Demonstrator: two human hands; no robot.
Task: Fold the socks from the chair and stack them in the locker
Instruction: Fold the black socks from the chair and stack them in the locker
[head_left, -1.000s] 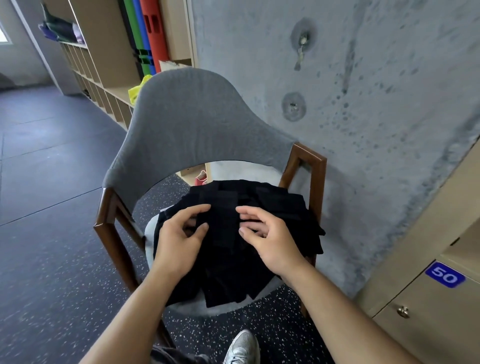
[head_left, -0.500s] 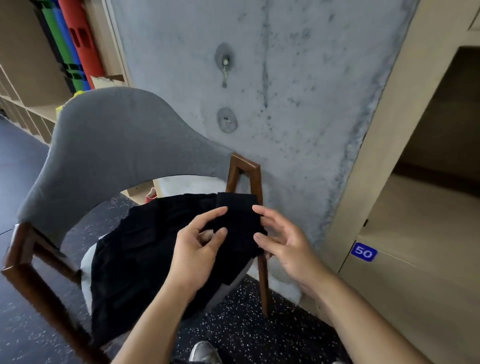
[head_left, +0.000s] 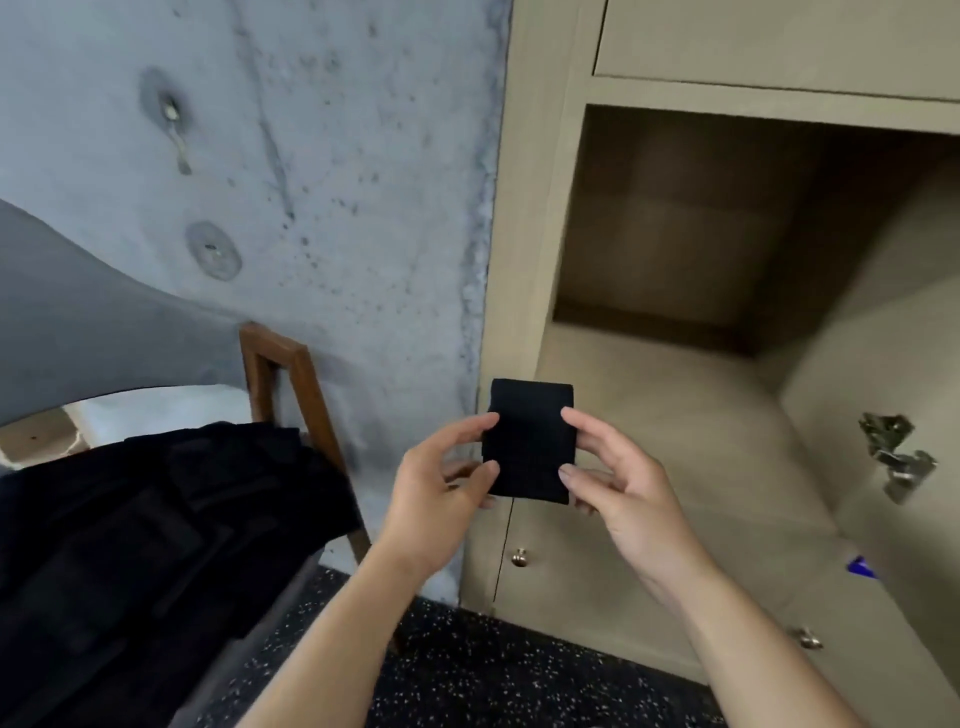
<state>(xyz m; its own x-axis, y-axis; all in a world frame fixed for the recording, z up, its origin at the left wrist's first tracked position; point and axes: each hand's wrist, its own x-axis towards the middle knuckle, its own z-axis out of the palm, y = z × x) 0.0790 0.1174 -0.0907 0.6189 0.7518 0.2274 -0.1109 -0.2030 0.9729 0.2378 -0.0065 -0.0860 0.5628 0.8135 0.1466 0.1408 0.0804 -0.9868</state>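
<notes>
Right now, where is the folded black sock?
The folded black sock is centre frame, pinched between the left hand and right hand, before the open locker.

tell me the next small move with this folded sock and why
Probably carry the folded sock forward and lay it flat on the locker floor. The left hand and right hand pinch its sides just in front of the open compartment, whose floor looks bare, while more dark socks wait on the chair.
</notes>
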